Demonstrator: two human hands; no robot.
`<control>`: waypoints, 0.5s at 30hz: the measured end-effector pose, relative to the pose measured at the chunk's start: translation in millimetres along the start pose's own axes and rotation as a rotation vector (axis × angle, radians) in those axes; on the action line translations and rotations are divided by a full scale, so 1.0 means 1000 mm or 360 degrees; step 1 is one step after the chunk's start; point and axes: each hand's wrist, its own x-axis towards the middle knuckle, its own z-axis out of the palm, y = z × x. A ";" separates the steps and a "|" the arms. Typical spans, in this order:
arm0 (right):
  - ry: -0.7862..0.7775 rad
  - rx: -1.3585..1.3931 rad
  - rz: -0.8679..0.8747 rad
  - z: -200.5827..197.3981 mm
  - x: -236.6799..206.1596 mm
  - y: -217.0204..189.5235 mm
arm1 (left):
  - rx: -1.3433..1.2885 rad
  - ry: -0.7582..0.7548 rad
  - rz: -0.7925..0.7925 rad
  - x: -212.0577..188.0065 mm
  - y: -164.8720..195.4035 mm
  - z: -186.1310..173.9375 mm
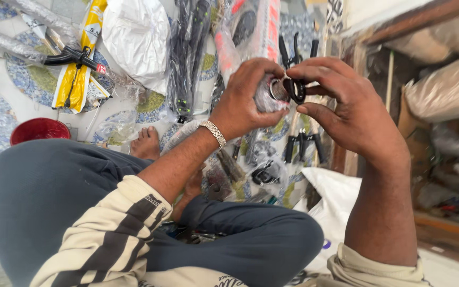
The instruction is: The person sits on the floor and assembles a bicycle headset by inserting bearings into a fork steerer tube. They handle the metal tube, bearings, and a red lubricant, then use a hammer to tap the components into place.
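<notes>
Knees first: person sits cross-legged on a patterned floor (6,74), dark trousers (54,196) nearest the camera, striped cream sleeve (107,234) over the left forearm, a bare foot (145,143) tucked beyond the knee.

Left hand (245,101), metal watch band (213,132) at the wrist, is closed around a plastic-wrapped cylindrical part (265,95); fingers curl fully round it, thumb underneath, so the open metal end faces the other hand. Judged: this grip keeps the part steady and its end presented.

Right hand (346,111) meets it from the right. Thumb and forefinger pinch a small black ring (295,90) right at the part's metal end; the other fingers are spread loosely clear. Ring touches or nearly touches the end; exact seating cannot be told.

Below the hands, on the floor: black clamps and small black fittings (304,146), several in clear bags, within easy reach. Left, a red bowl (39,130). Farther off: a yellow package (81,58) with a black lever lying across it, a white plastic bag (136,37), long wrapped black parts (187,53). At right, plastic-wrapped bundles (447,90) on low shelving.
</notes>
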 end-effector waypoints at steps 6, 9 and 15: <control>-0.0171 0.0022 0.0068 -0.009 0.009 -0.002 | 0.0066 -0.0005 0.0032 -0.001 -0.003 0.005; -0.0223 0.0001 0.0144 -0.011 0.012 -0.005 | 0.0090 -0.0016 0.0007 -0.002 -0.005 0.008; -0.0284 -0.0041 0.0151 -0.014 0.018 -0.012 | 0.0145 -0.0049 -0.0029 -0.002 -0.007 0.009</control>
